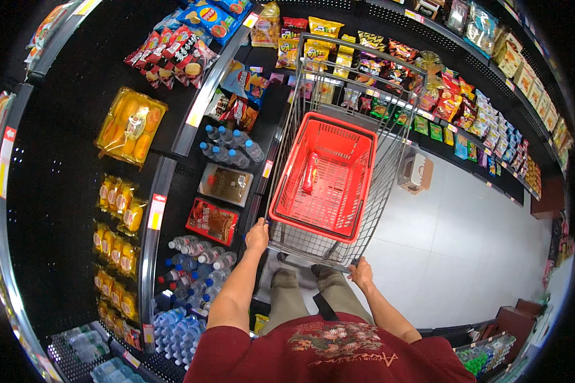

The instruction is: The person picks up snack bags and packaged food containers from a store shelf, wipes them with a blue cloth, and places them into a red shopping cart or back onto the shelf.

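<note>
Both of my hands grip the near end of a metal wire shopping cart (388, 177). My left hand (257, 235) is closed around the left end of its handle, close to the shelf edge. At the right end, my right hand (362, 274) is wrapped on the handle's corner. A red plastic shopping basket (327, 232) sits inside the cart. Lying in the basket, toward its left side, is one slim red packet (310, 172); its contents cannot be told.
Close on my left runs a black shelf unit with bottled water (179, 330), a tray of yellow packaged food (133, 125) and snack bags (177, 55). Ahead, another shelf holds chip bags (323, 28). A cardboard carton (416, 173) stands on the pale tiled floor (441, 249) right of the cart.
</note>
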Demonstrator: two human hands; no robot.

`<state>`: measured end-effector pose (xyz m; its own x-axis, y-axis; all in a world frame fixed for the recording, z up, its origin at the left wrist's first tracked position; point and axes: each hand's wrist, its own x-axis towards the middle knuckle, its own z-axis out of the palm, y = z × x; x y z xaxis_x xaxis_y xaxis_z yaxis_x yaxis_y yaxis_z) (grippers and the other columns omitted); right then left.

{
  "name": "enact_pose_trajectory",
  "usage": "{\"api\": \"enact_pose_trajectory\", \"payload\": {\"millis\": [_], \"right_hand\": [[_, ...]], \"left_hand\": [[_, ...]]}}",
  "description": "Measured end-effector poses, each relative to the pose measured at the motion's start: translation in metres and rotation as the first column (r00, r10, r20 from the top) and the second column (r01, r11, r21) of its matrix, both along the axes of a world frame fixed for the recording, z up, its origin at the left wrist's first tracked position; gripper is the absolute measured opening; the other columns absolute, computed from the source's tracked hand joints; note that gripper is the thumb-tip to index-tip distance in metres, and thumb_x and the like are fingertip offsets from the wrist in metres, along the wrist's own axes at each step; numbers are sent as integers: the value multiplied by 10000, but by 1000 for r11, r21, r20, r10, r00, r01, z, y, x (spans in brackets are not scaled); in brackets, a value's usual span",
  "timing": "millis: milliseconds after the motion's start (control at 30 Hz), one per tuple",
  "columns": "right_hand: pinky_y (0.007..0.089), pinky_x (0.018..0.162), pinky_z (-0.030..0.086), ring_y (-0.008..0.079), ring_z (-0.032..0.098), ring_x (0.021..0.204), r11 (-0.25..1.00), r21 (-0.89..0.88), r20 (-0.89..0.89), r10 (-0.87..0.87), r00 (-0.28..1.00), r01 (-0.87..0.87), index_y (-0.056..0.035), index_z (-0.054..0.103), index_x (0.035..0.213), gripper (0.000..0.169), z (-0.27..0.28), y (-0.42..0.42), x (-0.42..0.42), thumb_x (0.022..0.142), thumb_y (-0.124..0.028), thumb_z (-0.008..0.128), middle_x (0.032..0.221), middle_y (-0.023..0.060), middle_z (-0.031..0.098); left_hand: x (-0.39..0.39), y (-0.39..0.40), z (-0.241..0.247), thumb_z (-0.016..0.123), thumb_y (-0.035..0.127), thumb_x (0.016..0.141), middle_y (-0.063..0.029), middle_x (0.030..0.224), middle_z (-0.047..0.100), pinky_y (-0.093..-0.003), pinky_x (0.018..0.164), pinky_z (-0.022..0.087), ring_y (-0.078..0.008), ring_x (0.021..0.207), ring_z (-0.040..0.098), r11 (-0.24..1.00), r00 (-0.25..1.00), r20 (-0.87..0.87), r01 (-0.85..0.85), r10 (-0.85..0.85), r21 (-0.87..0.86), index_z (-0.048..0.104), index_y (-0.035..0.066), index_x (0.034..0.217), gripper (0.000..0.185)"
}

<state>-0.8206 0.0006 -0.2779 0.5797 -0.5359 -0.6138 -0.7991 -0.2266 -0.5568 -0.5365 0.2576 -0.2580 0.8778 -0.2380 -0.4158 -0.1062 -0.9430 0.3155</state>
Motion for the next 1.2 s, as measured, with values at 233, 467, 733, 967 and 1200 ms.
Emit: {"api": "enact_pose_trajectory", "payload": {"millis": [233,467,733,967,1200], "right_hand": [[368,466,545,264,695,538,996,23,-1,91,996,-91,113,489,975,294,-19,-5,-24,866,-94,668,745,211,680],[374,494,553,264,694,533,998,46,-34,32,999,-31,108,495,1003,291,4,11,-29,862,-87,658,695,207,680],[372,504,562,263,694,535,982,-70,-128,164,978,-173,95,517,1031,292,-21,32,-44,831,-79,639,655,181,675],[395,448,579,280,701,558,991,130,-114,45,992,-30,132,611,822,169,-45,43,-53,850,-32,631,742,215,684],[432,419,544,299,653,521,933,311,-261,-99,960,181,77,587,894,50,13,61,-28,892,27,589,730,189,652]], "left_hand": [[-18,2,-2,501,275,1006,-201,1043,671,-515,806,515,-412,970,647,1000,1000,-12,13,-13,12,508,79,1096,215],[-43,23,-5,507,274,1000,-184,1045,670,-512,813,517,-407,974,649,1000,1000,-9,14,-14,-20,498,80,1100,219],[-61,63,-12,519,257,995,-169,1084,670,-501,825,515,-380,1003,650,998,998,-44,-48,46,-46,534,84,1142,228],[-49,66,-7,527,293,999,-153,1068,682,-513,794,513,-376,979,653,999,997,-62,-45,44,-16,551,113,1160,244],[-53,75,1,537,280,991,-156,1084,666,-491,824,535,-369,1000,662,998,988,-140,-63,59,-23,539,113,1143,226]]}}
